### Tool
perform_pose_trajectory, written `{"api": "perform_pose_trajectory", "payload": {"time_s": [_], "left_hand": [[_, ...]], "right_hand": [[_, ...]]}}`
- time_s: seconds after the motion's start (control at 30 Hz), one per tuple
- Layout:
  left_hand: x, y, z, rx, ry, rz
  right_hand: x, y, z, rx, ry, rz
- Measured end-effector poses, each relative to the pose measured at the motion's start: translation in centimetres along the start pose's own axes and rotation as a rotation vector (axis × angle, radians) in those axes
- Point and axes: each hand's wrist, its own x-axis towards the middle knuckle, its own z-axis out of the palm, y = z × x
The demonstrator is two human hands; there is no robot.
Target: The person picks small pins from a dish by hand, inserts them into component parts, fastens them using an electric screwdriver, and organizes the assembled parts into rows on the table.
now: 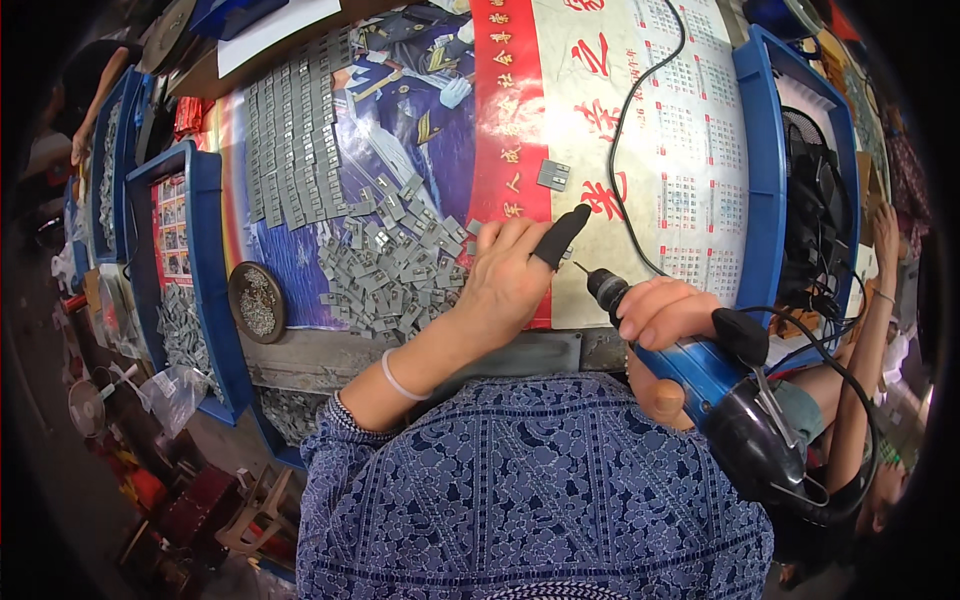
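My left hand (508, 268) reaches over the table with a black finger cover on its index finger. Under that finger, it holds a small grey pencil sharpener (567, 253) against the table, mostly hidden. In my right hand (660, 320) is a blue and black electric screwdriver (695, 375), its bit pointing at the held piece, slightly apart from it. Another grey sharpener (553, 175) lies alone just beyond my left hand. A loose heap of grey sharpeners (385, 270) is left of my left hand, with neat rows of them (295, 140) behind.
A round dish of tiny screws (257, 303) stands at the left, beside a blue bin (205, 270) of grey parts. At the right, another blue bin (765, 180) holds black items. A black cord (625, 130) crosses the poster-covered table. Another person's arm (862, 370) shows at far right.
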Motion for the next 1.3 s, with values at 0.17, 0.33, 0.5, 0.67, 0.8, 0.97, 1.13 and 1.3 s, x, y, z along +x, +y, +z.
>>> {"api": "perform_pose_trajectory", "payload": {"time_s": [0.17,0.33,0.5,0.67,0.8,0.97,1.13,1.3], "left_hand": [[-0.1,-0.7,0.3,-0.067,-0.061,-0.036],[0.2,-0.5,0.0,-0.085,-0.054,-0.048],[0.5,-0.5,-0.1,-0.131,-0.047,-0.084],[0.0,-1.0,0.0,-0.072,-0.072,-0.043],[0.5,-0.8,-0.3,-0.093,-0.086,-0.056],[0.3,-1.0,-0.2,-0.100,-0.096,-0.056],[0.4,-1.0,-0.3,-0.108,-0.092,-0.065],[0.5,-1.2,0.0,-0.167,-0.077,-0.084]], "right_hand": [[0.4,1.2,-0.3,-0.013,-0.022,0.021],[1.3,1.0,-0.4,-0.080,-0.108,0.082],[1.2,1.6,0.1,-0.071,-0.029,0.055],[0.5,2.8,0.5,-0.053,-0.016,0.005],[0.8,3.2,0.6,-0.078,-0.008,-0.102],[1.3,3.3,0.3,-0.077,-0.099,-0.173],[1.2,4.2,0.9,-0.069,-0.111,-0.229],[1.4,4.4,1.1,-0.062,-0.078,-0.216]]}}
